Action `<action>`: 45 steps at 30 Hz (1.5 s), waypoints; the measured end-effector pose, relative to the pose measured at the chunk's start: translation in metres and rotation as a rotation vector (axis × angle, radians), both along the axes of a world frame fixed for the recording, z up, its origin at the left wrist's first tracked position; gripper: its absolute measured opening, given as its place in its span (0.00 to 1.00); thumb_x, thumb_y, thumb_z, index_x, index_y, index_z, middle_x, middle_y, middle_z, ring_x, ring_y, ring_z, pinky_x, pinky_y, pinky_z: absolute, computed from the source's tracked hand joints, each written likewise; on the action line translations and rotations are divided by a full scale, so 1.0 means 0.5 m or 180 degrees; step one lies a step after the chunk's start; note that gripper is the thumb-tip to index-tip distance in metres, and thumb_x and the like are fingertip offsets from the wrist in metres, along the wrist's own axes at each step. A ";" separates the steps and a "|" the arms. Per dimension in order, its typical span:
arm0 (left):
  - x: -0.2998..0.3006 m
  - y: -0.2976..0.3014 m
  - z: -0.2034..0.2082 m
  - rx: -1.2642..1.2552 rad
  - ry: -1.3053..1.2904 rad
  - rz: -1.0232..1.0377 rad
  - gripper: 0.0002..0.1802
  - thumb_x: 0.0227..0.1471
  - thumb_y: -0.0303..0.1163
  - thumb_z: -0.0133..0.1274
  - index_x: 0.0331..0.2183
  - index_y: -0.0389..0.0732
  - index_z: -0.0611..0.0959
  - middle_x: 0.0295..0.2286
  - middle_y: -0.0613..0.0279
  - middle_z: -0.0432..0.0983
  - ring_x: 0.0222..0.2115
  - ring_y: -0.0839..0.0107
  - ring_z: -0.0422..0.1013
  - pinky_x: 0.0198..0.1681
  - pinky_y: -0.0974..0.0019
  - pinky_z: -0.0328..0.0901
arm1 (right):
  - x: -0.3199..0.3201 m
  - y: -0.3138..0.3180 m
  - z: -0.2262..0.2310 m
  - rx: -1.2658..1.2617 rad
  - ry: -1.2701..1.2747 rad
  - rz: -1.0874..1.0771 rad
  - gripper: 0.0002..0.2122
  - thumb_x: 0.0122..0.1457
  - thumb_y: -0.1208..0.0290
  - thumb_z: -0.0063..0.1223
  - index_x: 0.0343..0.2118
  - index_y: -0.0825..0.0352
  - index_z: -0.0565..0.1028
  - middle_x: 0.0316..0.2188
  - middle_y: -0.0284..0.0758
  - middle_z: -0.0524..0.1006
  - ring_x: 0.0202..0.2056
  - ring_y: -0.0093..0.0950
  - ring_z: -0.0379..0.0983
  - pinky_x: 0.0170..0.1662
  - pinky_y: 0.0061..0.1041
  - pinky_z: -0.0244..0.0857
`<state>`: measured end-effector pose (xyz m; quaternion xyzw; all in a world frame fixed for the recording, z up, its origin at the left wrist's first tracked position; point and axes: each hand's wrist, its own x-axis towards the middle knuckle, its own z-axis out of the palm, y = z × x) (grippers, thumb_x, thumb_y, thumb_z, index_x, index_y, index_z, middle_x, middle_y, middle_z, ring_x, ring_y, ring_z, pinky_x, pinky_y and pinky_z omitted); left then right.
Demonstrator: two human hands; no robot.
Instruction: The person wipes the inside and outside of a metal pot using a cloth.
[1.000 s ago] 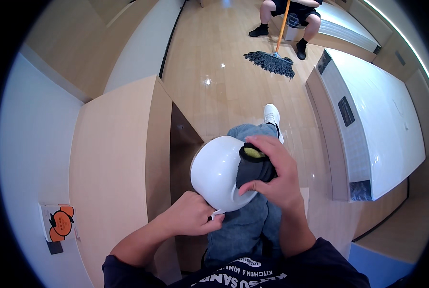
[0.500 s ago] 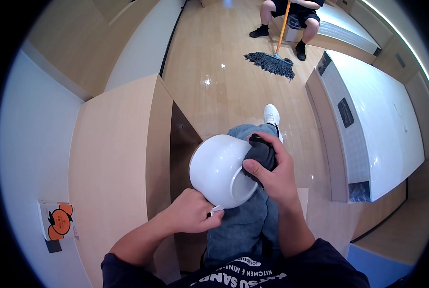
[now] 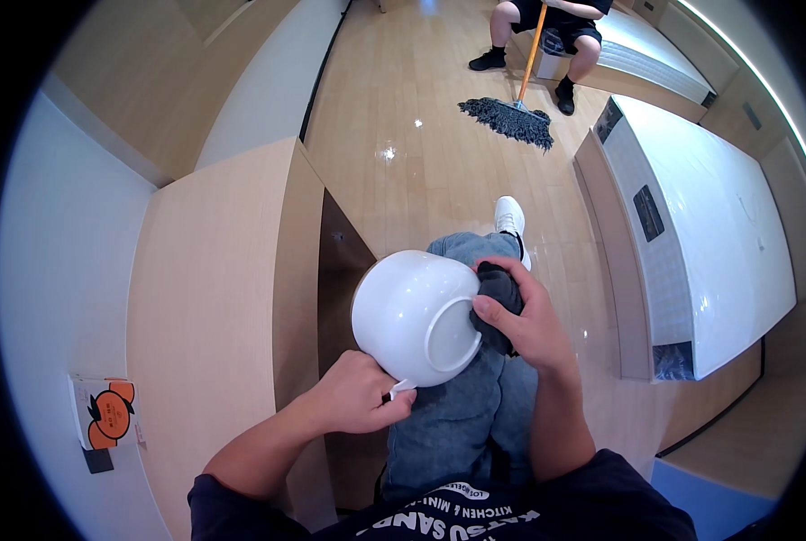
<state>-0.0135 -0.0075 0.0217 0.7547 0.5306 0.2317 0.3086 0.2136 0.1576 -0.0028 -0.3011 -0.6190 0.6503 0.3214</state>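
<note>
A round white pot [image 3: 398, 302] with a glossy side lies tipped over my lap, its ringed base turned up toward me and to the right. My left hand [image 3: 353, 397] is closed around its small white handle [image 3: 403, 389] at the near side. Bunched in my right hand [image 3: 538, 329] is a black cloth [image 3: 500, 281], pressed against the pot's right side by the edge of the base. The opening faces away to the left, so the inside is hidden.
Close on my left stands a light wooden cabinet [image 3: 209, 270], with an orange-and-white box [image 3: 105, 413] beside it. A plastic-wrapped mattress [image 3: 709, 234] lies to the right. Farther off, a seated person [image 3: 583, 41] holds a mop [image 3: 511, 119] on the wooden floor [image 3: 421, 180].
The pot has turned slightly, showing more of its base. My right hand and the cloth have shifted a little right and down, from over the base to its edge.
</note>
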 end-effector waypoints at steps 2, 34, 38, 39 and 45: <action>0.002 0.001 0.002 0.0016 0.0000 -0.0012 0.14 0.52 0.39 0.54 0.23 0.40 0.83 0.23 0.53 0.79 0.24 0.50 0.76 0.29 0.54 0.71 | 0.004 0.001 0.002 -0.0038 0.0040 0.0028 0.22 0.60 0.67 0.68 0.54 0.68 0.73 0.44 0.31 0.76 0.44 0.21 0.72 0.50 0.23 0.69; 0.012 0.002 0.005 0.0094 0.0010 -0.0105 0.13 0.53 0.39 0.54 0.28 0.40 0.84 0.24 0.52 0.79 0.25 0.51 0.75 0.30 0.54 0.71 | -0.034 0.010 0.036 0.1230 0.0118 -0.0133 0.26 0.50 0.69 0.75 0.51 0.68 0.76 0.47 0.37 0.78 0.49 0.31 0.75 0.55 0.29 0.68; 0.011 0.002 0.002 0.0065 0.0131 -0.0148 0.13 0.52 0.39 0.54 0.27 0.40 0.84 0.23 0.52 0.78 0.24 0.51 0.75 0.29 0.53 0.71 | -0.037 0.005 0.045 0.1417 0.0053 -0.0082 0.28 0.48 0.70 0.76 0.52 0.68 0.76 0.49 0.39 0.77 0.51 0.35 0.75 0.56 0.30 0.67; 0.010 0.001 0.002 0.0045 0.0218 -0.0178 0.13 0.52 0.39 0.54 0.27 0.40 0.84 0.23 0.52 0.78 0.24 0.50 0.75 0.29 0.53 0.71 | -0.038 0.003 0.052 0.1538 0.0030 -0.0040 0.28 0.47 0.70 0.76 0.52 0.68 0.76 0.50 0.40 0.77 0.52 0.36 0.75 0.57 0.31 0.67; 0.013 -0.001 0.006 -0.0009 0.0167 -0.0130 0.10 0.49 0.35 0.55 0.26 0.39 0.83 0.25 0.52 0.79 0.26 0.50 0.75 0.31 0.53 0.71 | -0.056 -0.038 0.092 0.2053 -0.0007 0.0194 0.29 0.45 0.73 0.75 0.52 0.67 0.76 0.53 0.42 0.74 0.54 0.42 0.73 0.58 0.34 0.67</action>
